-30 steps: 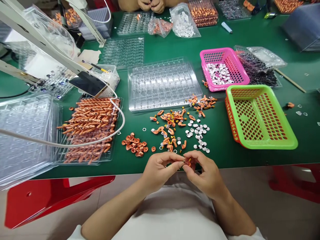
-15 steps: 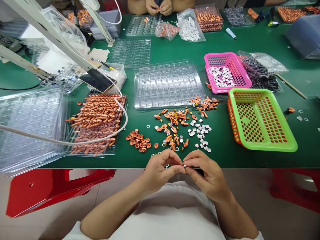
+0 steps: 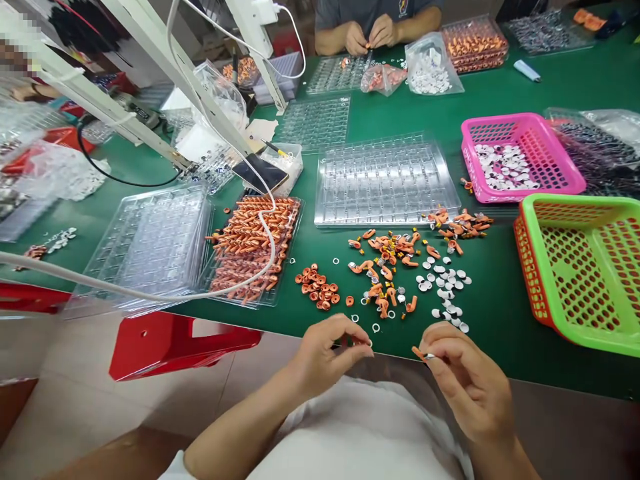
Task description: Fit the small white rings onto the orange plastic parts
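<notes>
My right hand [image 3: 467, 377] pinches a small orange plastic part [image 3: 419, 353] with a black and white piece at its end, just over the table's front edge. Apart from it, my left hand [image 3: 333, 347] has thumb and forefinger drawn together, with a tiny white ring [image 3: 370, 343] showing at the tips. Ahead of the hands lie curved orange parts [image 3: 387, 250] with yellow bits among them, and white round caps [image 3: 447, 287] to their right. Orange cup-shaped pieces [image 3: 320, 288] form a pile on the left. Loose white rings [image 3: 376, 328] are scattered near my left hand.
Clear plastic trays [image 3: 383, 180] lie beyond the parts. A pink basket [image 3: 560, 160] with white pieces and a green basket [image 3: 547, 267] stand on the right. Left are a tray of orange parts [image 3: 255, 247], stacked clear trays [image 3: 155, 240], a phone [image 3: 260, 175] and a cable. Opposite, another person's hands [image 3: 370, 37] work.
My hands, together half a second ago, have parted. The orange part is now plain to see in my right hand. The view has turned left, so the table contents appear further right.
</notes>
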Demonstrator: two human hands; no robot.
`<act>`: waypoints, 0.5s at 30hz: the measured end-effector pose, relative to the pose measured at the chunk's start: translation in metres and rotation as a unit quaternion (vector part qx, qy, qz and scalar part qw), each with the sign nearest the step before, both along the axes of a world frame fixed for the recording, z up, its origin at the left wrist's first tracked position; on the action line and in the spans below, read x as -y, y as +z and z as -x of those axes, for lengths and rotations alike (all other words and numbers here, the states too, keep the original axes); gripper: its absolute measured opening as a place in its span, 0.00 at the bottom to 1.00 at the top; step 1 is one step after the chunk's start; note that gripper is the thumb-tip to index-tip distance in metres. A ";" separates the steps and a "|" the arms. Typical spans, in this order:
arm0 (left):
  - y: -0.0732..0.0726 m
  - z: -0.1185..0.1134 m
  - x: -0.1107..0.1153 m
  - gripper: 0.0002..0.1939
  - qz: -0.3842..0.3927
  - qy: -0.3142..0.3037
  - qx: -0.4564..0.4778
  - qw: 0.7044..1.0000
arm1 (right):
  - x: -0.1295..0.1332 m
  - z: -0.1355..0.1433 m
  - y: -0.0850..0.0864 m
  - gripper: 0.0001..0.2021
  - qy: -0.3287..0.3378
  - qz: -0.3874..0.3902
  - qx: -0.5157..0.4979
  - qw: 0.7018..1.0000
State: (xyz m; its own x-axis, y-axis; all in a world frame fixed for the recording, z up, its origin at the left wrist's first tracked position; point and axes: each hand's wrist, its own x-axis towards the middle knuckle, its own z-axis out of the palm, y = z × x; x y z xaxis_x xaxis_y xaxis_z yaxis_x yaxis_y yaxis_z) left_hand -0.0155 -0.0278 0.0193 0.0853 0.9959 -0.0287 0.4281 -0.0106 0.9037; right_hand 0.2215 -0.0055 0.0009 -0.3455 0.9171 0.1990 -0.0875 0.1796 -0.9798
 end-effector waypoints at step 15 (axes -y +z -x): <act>-0.017 0.032 -0.038 0.06 -0.118 -0.036 -0.313 0.942 | -0.017 0.018 -0.005 0.05 -0.013 0.239 -0.234 0.942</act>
